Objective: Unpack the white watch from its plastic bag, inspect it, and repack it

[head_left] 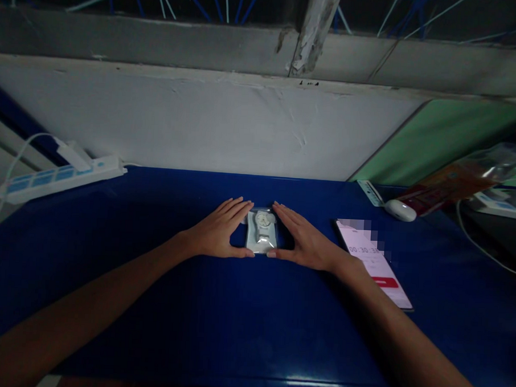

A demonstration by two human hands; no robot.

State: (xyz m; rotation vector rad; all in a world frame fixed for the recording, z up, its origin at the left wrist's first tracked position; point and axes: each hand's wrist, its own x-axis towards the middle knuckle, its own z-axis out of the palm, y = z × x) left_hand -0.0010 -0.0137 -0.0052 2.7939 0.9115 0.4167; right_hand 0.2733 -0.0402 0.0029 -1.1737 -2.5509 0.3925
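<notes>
A white wristwatch in a clear plastic package lies on the blue tabletop. To its left is my left hand, fingers stretched out toward the package's far left corner and thumb at its near left corner. My right hand mirrors it on the other side, with straight fingers near the far right corner and the thumb at the near right corner. Both hands are open, thumbs spread from the fingers, and frame the package without lifting it. Whether every fingertip touches the plastic, I cannot tell.
Right of my right forearm lies a lit phone. Behind it are a white rounded case, a small card and a clear bag with reddish contents. A power strip with a plugged-in charger stands at the left, by the white wall.
</notes>
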